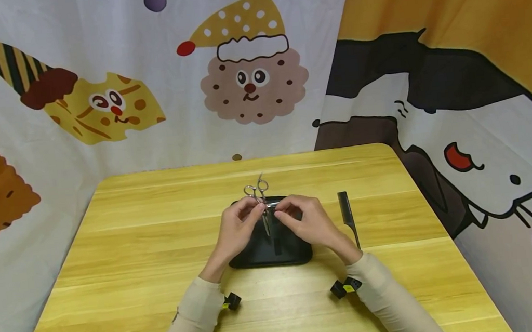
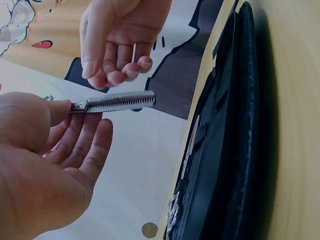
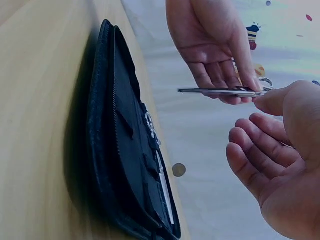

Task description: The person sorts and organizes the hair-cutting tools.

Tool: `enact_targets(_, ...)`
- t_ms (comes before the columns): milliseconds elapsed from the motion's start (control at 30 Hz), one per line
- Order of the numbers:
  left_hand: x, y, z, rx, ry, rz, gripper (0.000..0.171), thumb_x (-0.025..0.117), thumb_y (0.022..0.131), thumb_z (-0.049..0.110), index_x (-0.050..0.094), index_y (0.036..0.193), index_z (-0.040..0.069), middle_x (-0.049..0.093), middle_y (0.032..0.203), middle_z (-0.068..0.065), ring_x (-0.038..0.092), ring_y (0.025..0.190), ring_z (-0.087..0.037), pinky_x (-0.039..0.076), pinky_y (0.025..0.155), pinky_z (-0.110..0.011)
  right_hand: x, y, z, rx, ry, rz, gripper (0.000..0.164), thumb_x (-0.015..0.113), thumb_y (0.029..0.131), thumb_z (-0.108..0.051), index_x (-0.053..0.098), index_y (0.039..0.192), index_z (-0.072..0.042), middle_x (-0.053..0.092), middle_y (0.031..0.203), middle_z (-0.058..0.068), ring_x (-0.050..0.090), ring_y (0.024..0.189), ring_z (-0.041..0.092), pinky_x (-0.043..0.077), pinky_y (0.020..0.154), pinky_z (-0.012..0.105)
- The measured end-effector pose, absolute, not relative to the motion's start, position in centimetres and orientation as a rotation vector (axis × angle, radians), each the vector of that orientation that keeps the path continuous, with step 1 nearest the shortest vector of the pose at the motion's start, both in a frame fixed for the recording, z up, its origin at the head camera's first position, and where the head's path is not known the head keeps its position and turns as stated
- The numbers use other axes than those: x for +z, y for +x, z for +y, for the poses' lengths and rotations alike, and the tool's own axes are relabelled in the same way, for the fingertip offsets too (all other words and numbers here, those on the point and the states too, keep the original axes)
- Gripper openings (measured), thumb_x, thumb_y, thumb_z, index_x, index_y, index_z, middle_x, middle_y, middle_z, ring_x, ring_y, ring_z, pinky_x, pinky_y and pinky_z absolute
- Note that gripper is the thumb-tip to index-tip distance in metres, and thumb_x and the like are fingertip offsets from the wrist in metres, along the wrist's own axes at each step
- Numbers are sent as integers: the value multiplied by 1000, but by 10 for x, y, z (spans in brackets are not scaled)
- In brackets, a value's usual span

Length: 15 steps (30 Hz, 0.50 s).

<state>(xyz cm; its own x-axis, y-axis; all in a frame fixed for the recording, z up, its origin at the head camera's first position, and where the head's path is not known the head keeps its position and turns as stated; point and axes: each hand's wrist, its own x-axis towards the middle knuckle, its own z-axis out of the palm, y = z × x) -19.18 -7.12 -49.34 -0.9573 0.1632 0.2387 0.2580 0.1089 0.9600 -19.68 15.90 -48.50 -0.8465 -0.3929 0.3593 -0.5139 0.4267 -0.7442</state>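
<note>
Head view: what takes up the most of it?

Cartoon-printed curtain, hanging behind the far edge of a pale wooden table.

And on the table?

Largest is a black zip case, near the middle.

Where are the hands?

Both above the case. On the right, the right hand has its fingers loosely curved, holding nothing that shows. On the left, the left hand is pinching with thumb and fingers.

Next size down?

A black comb lies to the right of the case, thin tail pointing near.

And smaller?

Silver scissors: the left fingers grip them near the pivot over the case, finger loops far, blades pointing down and near.

Are the right fingers touching them?

They're just beside; the left wrist view shows a gap. It also shows fine teeth along one blade.
</note>
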Motion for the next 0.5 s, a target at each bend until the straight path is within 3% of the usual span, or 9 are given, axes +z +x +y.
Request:
enact_targets(267, -495, -193, -74, -1874, -495, -2360, 21, 70, 113, 12, 79, 124, -3, 80, 112, -22, 72, 89, -11, 62, 78, -17, -483, -201, 163, 1261, 837, -2436, 10, 80, 105, -8, 81, 114, -7, 81, 102, 5, 72, 83, 14, 66, 73, 48)
enact_targets(500, -500, -194, -75, -1762, -609, -2413, 23, 67, 115, 13, 79, 126, -3, 79, 114, -21, 77, 87, -38, 65, 77, -20, -484, -203, 163, 1179, 875, -2356, 15, 81, 102, -5, 80, 117, -4, 79, 121, 11, 76, 99, 27, 67, 81, 50)
